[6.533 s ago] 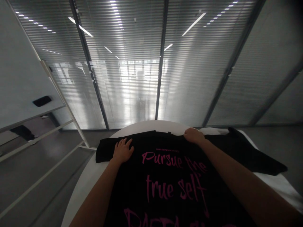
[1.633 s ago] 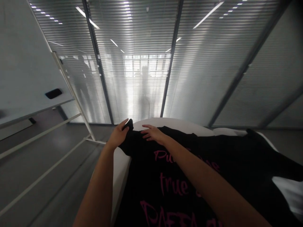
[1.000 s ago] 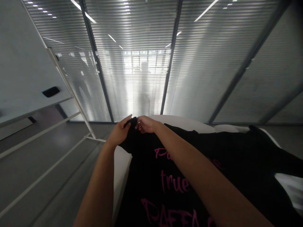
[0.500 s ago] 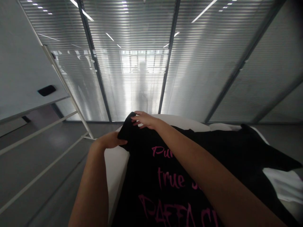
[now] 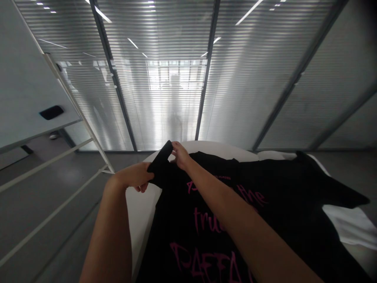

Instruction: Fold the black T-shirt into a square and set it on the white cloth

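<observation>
Black T-shirt spread printed-side up on the white table. Soft, light, limp; best taken at hems and seams. Our left hand and right hand pinch its raised left sleeve, probably at the cuff.

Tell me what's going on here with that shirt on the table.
A person is handling a black T-shirt with pink lettering, spread over a white table. The left hand grips the shirt's left sleeve at the table's edge, while the right hand pinches the sleeve's raised tip. The other sleeve lies flat to the right.
</observation>
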Motion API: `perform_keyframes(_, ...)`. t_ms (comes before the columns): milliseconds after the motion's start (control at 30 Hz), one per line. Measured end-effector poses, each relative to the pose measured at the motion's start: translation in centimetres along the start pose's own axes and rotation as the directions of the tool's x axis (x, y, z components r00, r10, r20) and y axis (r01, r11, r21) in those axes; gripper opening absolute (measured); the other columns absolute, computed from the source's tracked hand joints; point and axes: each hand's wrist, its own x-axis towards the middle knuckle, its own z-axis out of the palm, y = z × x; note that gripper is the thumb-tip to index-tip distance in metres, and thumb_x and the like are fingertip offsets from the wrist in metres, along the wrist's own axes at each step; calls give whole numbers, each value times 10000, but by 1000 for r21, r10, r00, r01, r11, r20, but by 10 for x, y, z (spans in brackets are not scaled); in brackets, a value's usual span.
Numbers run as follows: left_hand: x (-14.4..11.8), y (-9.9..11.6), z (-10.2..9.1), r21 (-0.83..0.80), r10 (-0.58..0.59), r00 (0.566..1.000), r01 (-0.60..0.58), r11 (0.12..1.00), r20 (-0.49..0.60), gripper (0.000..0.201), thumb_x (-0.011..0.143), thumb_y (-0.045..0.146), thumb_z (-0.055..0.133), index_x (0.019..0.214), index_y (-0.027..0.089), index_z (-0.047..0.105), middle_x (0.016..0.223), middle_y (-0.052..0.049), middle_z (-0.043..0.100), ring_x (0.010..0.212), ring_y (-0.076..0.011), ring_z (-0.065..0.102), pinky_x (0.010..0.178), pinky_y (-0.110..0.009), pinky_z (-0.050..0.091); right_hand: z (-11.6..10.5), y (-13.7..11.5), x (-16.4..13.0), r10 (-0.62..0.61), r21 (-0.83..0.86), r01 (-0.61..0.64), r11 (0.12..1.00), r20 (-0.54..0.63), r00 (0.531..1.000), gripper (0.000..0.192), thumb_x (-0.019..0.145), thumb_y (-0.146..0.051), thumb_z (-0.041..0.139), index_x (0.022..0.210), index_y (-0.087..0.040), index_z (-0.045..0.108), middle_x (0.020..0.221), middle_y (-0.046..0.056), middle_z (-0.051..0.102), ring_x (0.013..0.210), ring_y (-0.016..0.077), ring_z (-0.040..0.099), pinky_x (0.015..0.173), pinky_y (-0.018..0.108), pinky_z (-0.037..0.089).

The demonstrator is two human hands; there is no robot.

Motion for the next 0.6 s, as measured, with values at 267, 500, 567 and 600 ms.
perform_keyframes(267, 9, -7, -4, -13, -45, 993, 44, 999, -107, 416, 773, 347, 496, 1135, 148, 540, 524, -11, 640, 524, -211, 648, 502, -279, 511, 3, 7, 20, -15, -180, 15, 984, 3, 1000, 289, 829, -545, 535, 953, -285, 522, 1068, -11, 574, 895, 171, 532, 630, 259, 421)
perform_keyframes(500, 2, 0, -2, -20, -25, 997, 23, 1000, -73, 419, 791, 402, 526, 1128, 156, 559, 585, -29, 684, 586, -220, 677, 521, -276, 499, 11, -43, 37, -117, -597, 180, 782, 144, 983, 205, 906, -408, 508, 826, -222, 543, 714, -15, 550, 680, 121, 493, 656, 239, 411)
perform_keyframes(567, -2, 4, -2, 1, 4, 998, -4, 1000, -57, 392, 792, 391, 526, 1109, 163, 564, 616, -35, 699, 618, -225, 689, 530, -276, 499, 10, -56, 31, -86, -574, 199, 795, 219, 972, 189, 917, -391, 505, 842, -219, 535, 740, -6, 589, 676, 115, 515, 665, 237, 423)
perform_keyframes(600, -3, 8, -1, 9, 25, 999, -25, 1000, -44, 375, 794, 383, 524, 1097, 166, 565, 625, -36, 704, 626, -224, 691, 534, -274, 498, 8, -61, 26, -46, -541, 170, 824, 236, 971, 184, 921, -399, 500, 871, -224, 531, 777, 1, 613, 685, 117, 535, 667, 241, 434)
